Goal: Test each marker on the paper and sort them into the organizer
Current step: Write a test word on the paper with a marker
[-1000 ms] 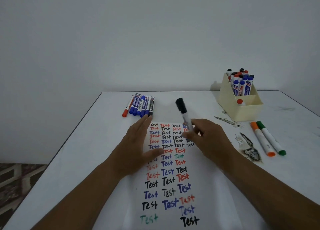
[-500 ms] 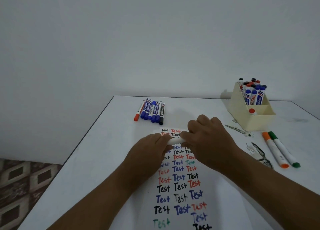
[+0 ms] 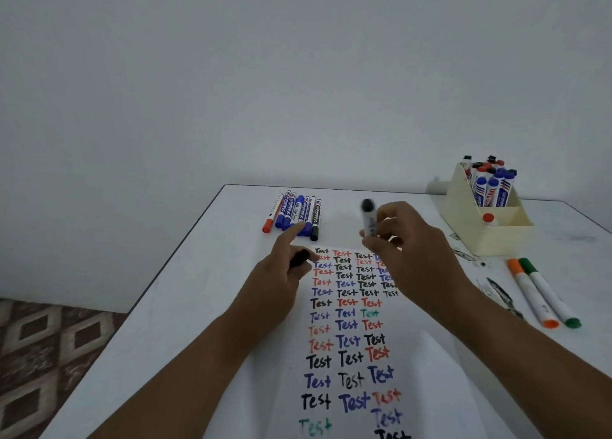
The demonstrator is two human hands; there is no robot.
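Step in hand: you look to be between uncapping and writing; the black-ended white marker is up off the white sheet of paper covered in coloured "Test" words, and a black marker cap is in your other hand.
Right hand: your right hand has its fingers curled round the marker's lower barrel, holding it near upright above the top rows of writing; the dark end points up and is blurred, so you cannot tell from here whether that end is tip or tail.
Left hand: your left hand grips the cap between thumb and curled fingers at the sheet's left edge, forefinger stretched toward the row of blue, red and black markers lying at the far side of the white table.
Next move: you probably need to turn the tip down onto a blank patch; the top of the sheet is crowded.
Afterwards: recap, then carry it to the cream plastic organizer at far right, already holding upright markers.
Beside it: an orange-capped and a green-capped white marker lie near the organizer.
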